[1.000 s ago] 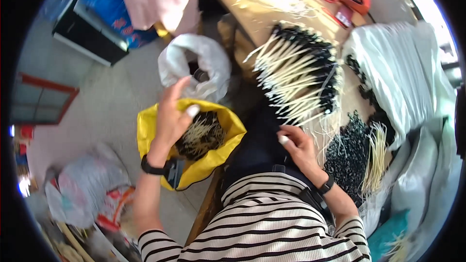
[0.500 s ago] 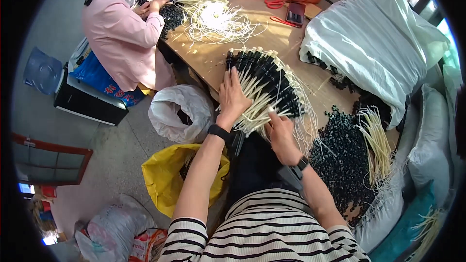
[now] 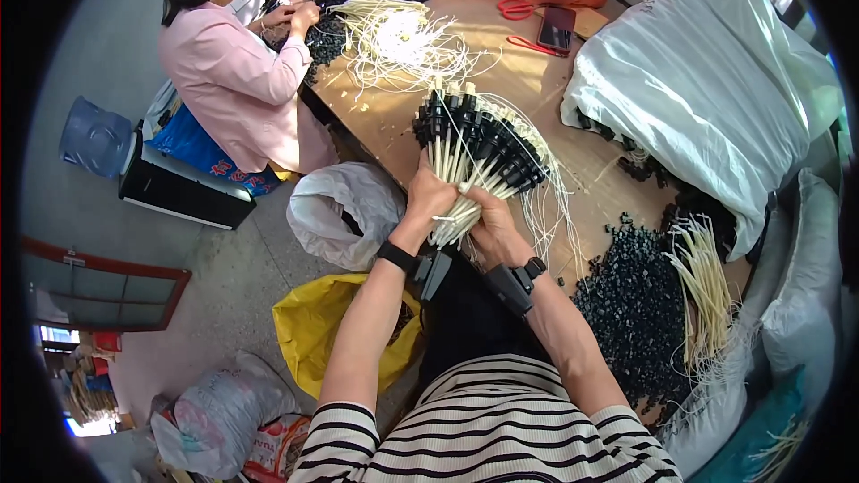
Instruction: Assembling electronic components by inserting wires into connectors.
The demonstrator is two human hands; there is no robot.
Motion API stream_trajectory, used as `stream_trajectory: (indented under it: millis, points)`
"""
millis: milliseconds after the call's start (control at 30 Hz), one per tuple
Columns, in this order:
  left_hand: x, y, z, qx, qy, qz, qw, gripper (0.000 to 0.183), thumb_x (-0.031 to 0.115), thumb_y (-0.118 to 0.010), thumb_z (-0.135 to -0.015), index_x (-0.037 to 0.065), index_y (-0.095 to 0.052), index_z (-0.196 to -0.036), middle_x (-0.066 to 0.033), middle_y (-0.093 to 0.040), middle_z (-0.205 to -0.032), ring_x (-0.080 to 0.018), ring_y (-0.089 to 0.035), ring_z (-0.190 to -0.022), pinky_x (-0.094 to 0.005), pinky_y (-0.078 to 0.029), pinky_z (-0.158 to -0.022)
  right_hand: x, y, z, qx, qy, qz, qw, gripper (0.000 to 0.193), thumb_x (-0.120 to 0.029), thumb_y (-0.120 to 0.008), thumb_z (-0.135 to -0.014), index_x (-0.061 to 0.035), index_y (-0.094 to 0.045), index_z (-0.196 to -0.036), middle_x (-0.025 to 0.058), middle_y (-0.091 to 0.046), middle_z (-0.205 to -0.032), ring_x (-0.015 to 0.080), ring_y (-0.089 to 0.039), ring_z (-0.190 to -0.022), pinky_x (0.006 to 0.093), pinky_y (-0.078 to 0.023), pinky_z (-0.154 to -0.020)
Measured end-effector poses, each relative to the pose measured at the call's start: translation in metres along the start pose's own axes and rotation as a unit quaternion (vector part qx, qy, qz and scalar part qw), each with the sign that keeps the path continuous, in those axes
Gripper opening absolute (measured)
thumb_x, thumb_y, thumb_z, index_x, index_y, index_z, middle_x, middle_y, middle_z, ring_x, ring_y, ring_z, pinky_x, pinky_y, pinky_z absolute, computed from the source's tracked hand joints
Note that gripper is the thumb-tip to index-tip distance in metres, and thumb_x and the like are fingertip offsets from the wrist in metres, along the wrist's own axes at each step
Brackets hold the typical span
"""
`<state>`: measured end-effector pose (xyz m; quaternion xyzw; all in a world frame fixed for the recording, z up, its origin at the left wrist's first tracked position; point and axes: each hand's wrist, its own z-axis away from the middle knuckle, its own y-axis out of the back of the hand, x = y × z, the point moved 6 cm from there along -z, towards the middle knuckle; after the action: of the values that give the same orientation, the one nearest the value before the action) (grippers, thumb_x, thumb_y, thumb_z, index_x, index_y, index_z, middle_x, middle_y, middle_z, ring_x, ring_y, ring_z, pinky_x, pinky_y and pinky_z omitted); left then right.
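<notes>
Both my hands are wrapped round a thick bundle of cream cords with black plastic fittings [image 3: 483, 139] near the table's front edge. My left hand [image 3: 429, 197] is closed on its left side. My right hand [image 3: 494, 222] closes on the right side, close beside the left. Black fittings fan out at the far end, topped with small cream tips, while the bare cord ends stick out below between my hands. Thin white strings trail from the bundle's right side onto the table.
The brown table [image 3: 394, 125] carries a heap of small black parts [image 3: 631, 304], cream cords [image 3: 707, 291], tangled white strings [image 3: 403, 45], a phone [image 3: 557, 29] and red scissors [image 3: 516, 9]. A person in pink [image 3: 237, 80] works at left. White [image 3: 313, 215] and yellow [image 3: 313, 322] sacks stand below.
My hands have come together and closed round the bundle, where the left lay flat against it before. The fan of black fittings has drawn in tighter. The view has shifted slightly.
</notes>
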<state>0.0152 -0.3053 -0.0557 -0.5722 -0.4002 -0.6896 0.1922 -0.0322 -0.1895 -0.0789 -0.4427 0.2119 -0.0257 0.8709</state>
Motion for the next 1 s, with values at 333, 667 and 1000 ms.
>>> stream_trajectory:
  millis: [333,667,1000]
  points:
    - [0.041,0.001,0.037,-0.082,-0.008,0.229,0.970,0.039,-0.014,-0.056,-0.075,0.002,-0.057,-0.111,-0.0036,-0.064,-0.104,-0.0138,-0.061,-0.093,-0.0281,-0.050,-0.081,-0.020,-0.031,0.029,-0.131,0.104,0.101,0.981,0.041,0.004,-0.066,-0.079,0.0028,-0.054,-0.118,0.0126,-0.064,-0.109,0.0234,-0.066,-0.094,0.0354,-0.056,-0.083]
    - [0.079,0.068,0.113,0.041,-0.088,0.325,0.941,0.034,-0.003,-0.049,-0.080,-0.002,-0.058,-0.113,-0.0068,-0.063,-0.110,-0.0145,-0.061,-0.095,-0.0276,-0.049,-0.082,0.002,-0.097,0.080,-0.217,0.143,0.299,0.918,0.029,0.001,-0.073,-0.070,0.0006,-0.065,-0.098,0.0083,-0.068,-0.094,0.0184,-0.064,-0.080,0.0299,-0.052,-0.074]
    - [-0.048,0.098,0.268,0.404,0.055,0.495,0.767,0.028,0.007,-0.059,-0.088,-0.001,-0.056,-0.115,-0.0065,-0.063,-0.107,-0.0152,-0.063,-0.090,-0.0297,-0.053,-0.075,0.166,-0.087,0.113,-0.345,-0.125,0.516,0.774,0.029,0.006,-0.065,-0.072,0.0026,-0.067,-0.100,0.0071,-0.069,-0.091,0.0150,-0.064,-0.077,0.0293,-0.053,-0.069]
